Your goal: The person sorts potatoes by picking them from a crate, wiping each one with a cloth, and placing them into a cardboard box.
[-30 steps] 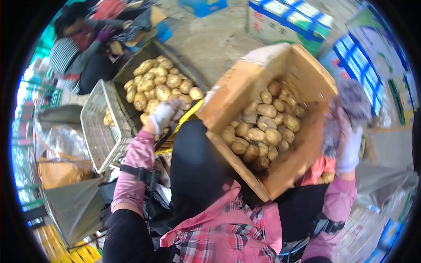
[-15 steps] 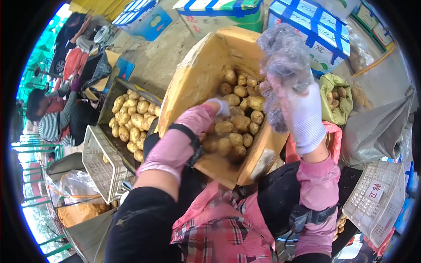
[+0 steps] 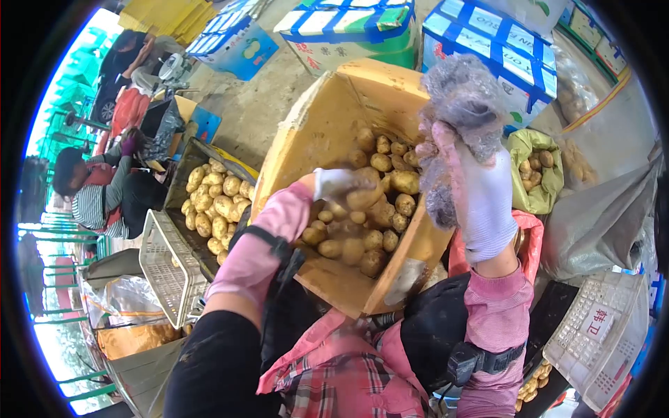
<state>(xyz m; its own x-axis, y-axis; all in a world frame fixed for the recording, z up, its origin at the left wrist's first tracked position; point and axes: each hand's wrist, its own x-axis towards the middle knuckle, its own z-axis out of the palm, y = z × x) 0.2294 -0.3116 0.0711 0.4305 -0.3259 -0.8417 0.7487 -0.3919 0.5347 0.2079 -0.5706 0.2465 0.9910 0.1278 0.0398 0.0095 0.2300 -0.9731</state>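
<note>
My left hand point(image 3: 336, 184), in a white glove, is inside a yellowish foam box point(image 3: 306, 129) with its fingers closed over a potato point(image 3: 365, 197); the fingertips are blurred. Several other potatoes point(image 3: 336, 248) of mixed sizes lie in the box around it. On the right, my right hand point(image 3: 481, 191), also gloved, grips a crumpled bunch of clear plastic film point(image 3: 463, 104) at the box's right wall.
A dark crate with several potatoes point(image 3: 216, 202) and a white plastic basket point(image 3: 167, 268) are at left. Taped boxes point(image 3: 348, 31) line the back. A green sack point(image 3: 533, 167) and another white basket point(image 3: 596, 327) are at right. A co-worker point(image 3: 104, 191) sits far left.
My left hand has shifted slightly left and down within the box and now has a potato under its fingers. My right hand still holds the film. The whole view has tilted slightly.
</note>
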